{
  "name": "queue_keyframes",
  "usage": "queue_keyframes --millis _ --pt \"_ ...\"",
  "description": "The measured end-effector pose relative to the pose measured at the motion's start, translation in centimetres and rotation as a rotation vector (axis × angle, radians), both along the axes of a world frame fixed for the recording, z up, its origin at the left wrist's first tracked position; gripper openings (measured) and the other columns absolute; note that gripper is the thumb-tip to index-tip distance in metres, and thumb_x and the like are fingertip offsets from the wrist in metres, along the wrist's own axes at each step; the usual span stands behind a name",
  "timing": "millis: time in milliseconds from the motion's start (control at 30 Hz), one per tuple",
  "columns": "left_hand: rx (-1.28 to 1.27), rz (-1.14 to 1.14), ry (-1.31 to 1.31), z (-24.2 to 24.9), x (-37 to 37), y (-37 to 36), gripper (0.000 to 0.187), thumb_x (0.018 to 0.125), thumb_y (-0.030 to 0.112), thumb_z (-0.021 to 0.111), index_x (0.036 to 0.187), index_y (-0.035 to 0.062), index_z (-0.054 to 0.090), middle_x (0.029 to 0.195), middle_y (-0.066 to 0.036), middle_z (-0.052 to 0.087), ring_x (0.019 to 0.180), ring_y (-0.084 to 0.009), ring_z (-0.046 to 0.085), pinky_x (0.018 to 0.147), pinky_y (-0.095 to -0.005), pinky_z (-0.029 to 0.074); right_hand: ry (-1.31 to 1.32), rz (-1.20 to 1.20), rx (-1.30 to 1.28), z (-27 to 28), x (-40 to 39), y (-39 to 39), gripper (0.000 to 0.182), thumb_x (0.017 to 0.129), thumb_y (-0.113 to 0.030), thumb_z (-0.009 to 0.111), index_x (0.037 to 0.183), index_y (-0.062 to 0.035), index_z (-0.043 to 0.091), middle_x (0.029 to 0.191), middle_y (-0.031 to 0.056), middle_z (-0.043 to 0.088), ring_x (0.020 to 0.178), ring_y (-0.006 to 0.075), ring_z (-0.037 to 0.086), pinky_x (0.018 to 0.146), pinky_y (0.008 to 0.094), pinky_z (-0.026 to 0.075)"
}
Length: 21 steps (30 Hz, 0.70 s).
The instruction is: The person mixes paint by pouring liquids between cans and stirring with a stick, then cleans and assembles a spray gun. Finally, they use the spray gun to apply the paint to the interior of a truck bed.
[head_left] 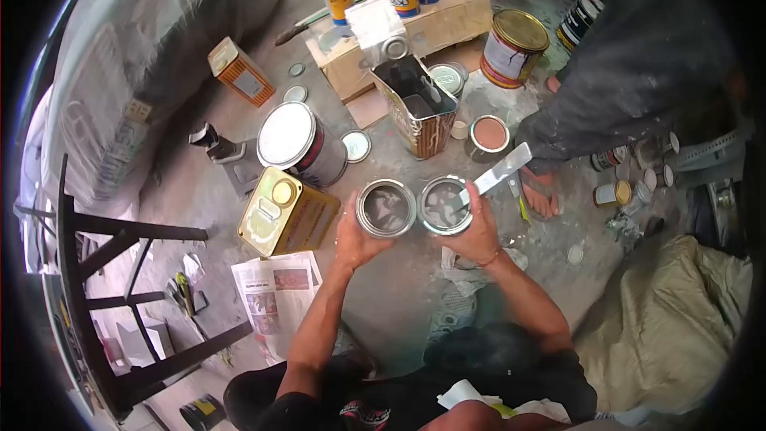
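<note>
two hands each grip one open can (386, 208), right (476, 231) also pinching a scraper (500, 169).

Around the tall cut-open tin (416, 108) we count the following. Just below it are two small open cans, one (386, 208) in our left hand (357, 237) and one (444, 205) in our right hand (476, 233). Above it, four labelled cans stand on one cardboard box (415, 36). To its left are one white-lidded paint can (297, 142), one yellow square tin (286, 212) and one orange carton (239, 72). To its right stands one gold-lidded can (513, 46).
</note>
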<state>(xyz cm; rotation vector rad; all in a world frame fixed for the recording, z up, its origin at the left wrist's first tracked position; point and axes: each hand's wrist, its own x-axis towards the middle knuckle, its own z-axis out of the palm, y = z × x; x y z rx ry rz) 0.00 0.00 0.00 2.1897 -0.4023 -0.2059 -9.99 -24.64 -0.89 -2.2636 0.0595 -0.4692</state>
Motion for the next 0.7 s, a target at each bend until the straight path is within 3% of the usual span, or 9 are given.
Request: queue_keyframes --millis 67,200,333,400,700 --pt "-0.057 -0.037 0.109 0.0 -0.9 -1.0 0.111 0.053 0.027 0.094 0.145 0.0040 0.036 0.130 -0.014 0.061 0.122 -0.0311 0.059 0.103 -0.0412 0.047 -0.119 0.002 0.012 1.9 -0.1 -1.2 0.115 0.059 -0.026 0.093 0.152 -0.0030 0.029 0.124 0.0231 0.055 0.106 0.0411 0.059 0.091 0.0467 0.050" --pt "-0.317 -0.085 0.169 -3.7 -1.5 -1.2 0.115 0.052 0.029 0.095 0.145 0.0005 0.035 0.132 -0.015 0.060 0.124 -0.0279 0.058 0.104 -0.0399 0.047 -0.112 0.085 -0.189 5.1 0.9 -1.7 0.115 0.057 -0.025 0.094 0.151 -0.0040 0.031 0.124 0.0264 0.053 0.109 0.0443 0.056 0.094 0.0489 0.048" --pt "-0.329 -0.132 0.213 -4.7 -2.5 -2.3 0.110 0.053 0.027 0.096 0.143 0.0015 0.039 0.133 -0.014 0.059 0.124 -0.0266 0.058 0.105 -0.0381 0.046 -0.118 0.205 -0.441 8.2 1.1 -2.3 0.105 0.059 -0.024 0.092 0.148 -0.0083 0.039 0.131 0.0283 0.050 0.117 0.0473 0.052 0.100 0.0526 0.045" --pt "-0.306 -0.148 0.178 -4.8 -2.6 -3.0 0.110 0.053 0.028 0.095 0.144 0.0012 0.038 0.133 -0.015 0.059 0.124 -0.0275 0.058 0.105 -0.0384 0.046 -0.067 0.271 -0.591 9.4 1.3 -2.2 0.093 0.061 -0.023 0.090 0.143 -0.0136 0.049 0.137 0.0284 0.047 0.125 0.0481 0.047 0.105 0.0568 0.039" --pt "-0.212 -0.165 0.123 -3.2 -2.9 -3.6 0.118 0.053 0.034 0.093 0.148 0.0002 0.031 0.135 -0.020 0.057 0.126 -0.0374 0.056 0.105 -0.0437 0.046 -0.045 0.337 -0.779 10.9 1.8 -1.9 0.070 0.061 -0.022 0.086 0.126 -0.0185 0.061 0.138 0.0280 0.048 0.126 0.0471 0.048 0.107 0.0598 0.036"
